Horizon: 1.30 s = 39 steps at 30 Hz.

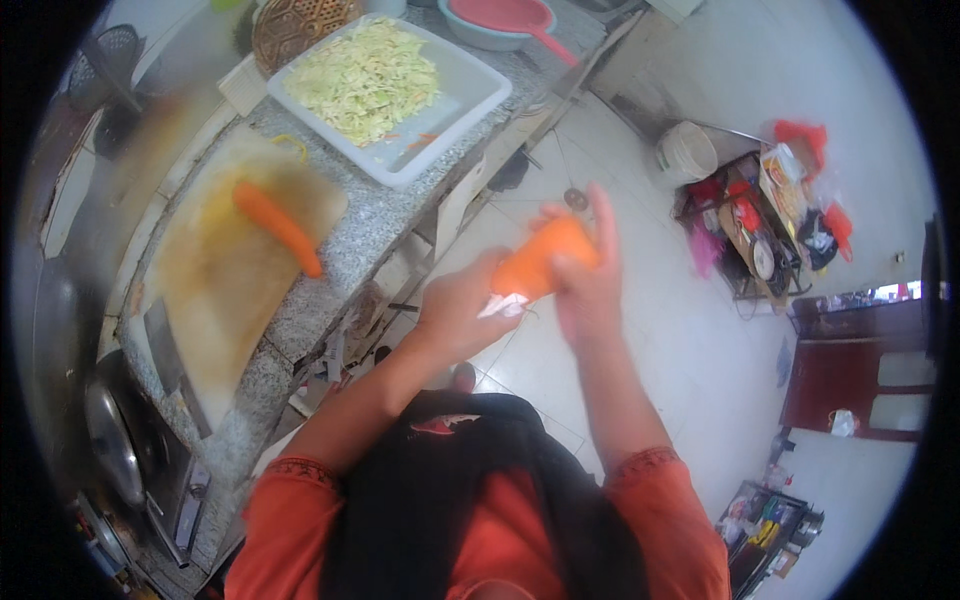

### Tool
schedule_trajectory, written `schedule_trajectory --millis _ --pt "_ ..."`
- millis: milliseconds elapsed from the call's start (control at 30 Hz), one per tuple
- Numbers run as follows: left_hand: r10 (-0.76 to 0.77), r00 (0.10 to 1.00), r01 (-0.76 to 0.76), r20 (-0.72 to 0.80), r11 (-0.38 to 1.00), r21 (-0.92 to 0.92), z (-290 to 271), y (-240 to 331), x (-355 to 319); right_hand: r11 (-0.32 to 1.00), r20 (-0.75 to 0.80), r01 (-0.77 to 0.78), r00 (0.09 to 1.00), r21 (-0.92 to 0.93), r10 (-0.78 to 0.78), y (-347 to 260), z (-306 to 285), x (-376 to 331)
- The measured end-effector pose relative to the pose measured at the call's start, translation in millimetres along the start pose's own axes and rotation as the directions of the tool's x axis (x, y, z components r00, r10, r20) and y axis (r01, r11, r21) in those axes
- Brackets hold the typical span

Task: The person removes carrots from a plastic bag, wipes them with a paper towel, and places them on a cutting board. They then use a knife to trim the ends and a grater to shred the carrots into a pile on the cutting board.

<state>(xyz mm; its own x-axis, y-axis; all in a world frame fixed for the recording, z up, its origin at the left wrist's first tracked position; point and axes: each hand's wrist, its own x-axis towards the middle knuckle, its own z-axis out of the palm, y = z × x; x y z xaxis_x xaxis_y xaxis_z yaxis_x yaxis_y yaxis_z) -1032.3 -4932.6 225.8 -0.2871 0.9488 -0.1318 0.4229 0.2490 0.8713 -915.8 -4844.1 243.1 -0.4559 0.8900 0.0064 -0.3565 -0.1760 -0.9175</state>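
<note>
Over the floor in front of me, both hands hold a blurred, thick orange thing (545, 255) with a crumpled white bit at its lower end. Its kind cannot be told. My left hand (462, 305) is closed around the lower left end, by the white bit. On the other side my right hand (585, 280) grips it, thumb pressed on the near face and some fingers stretched beyond it. To the left, a carrot (278, 230) lies on a stained cutting board (230, 310). A cleaver (172, 360) rests along the board's left edge.
A white tray (475, 95) of shredded cabbage (365, 80) stands on the granite counter (375, 215). Behind it are a woven basket (300, 30) and a pink strainer (505, 15) over a basin. A metal lid (112, 445) sits near left. A white bucket (687, 152) and cluttered rack stand right.
</note>
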Motion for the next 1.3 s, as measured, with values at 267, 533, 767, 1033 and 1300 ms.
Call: schedule_trajectory --millis 267,533,767,1033,1300 --pt "0.292 0.674 0.502 0.678 0.493 -0.711 13.8 -12.6 -11.6 0.875 0.584 -0.204 0.805 0.438 -0.104 -3.0 -28.1 24.6" --pt "-0.057 0.951 0.171 0.305 0.916 -0.363 24.9 -7.3 -7.0 0.833 0.116 -0.197 0.980 0.518 0.159 -2.4 -30.3 3.7" --pt "0.032 0.794 0.474 0.607 0.593 -0.651 27.7 -12.9 -23.4 0.870 0.318 -0.272 0.937 0.411 0.143 16.1 -44.9 4.8" --pt "-0.132 0.857 0.454 0.498 0.650 -0.610 49.1 -21.6 -26.0 0.917 0.238 -0.320 0.935 0.239 0.264 32.7 -42.8 -12.4" --pt "0.018 0.992 0.000 0.123 0.990 -0.144 57.5 -54.1 -52.9 0.923 -0.087 -0.234 0.958 0.307 0.272 16.2 -48.5 1.1"
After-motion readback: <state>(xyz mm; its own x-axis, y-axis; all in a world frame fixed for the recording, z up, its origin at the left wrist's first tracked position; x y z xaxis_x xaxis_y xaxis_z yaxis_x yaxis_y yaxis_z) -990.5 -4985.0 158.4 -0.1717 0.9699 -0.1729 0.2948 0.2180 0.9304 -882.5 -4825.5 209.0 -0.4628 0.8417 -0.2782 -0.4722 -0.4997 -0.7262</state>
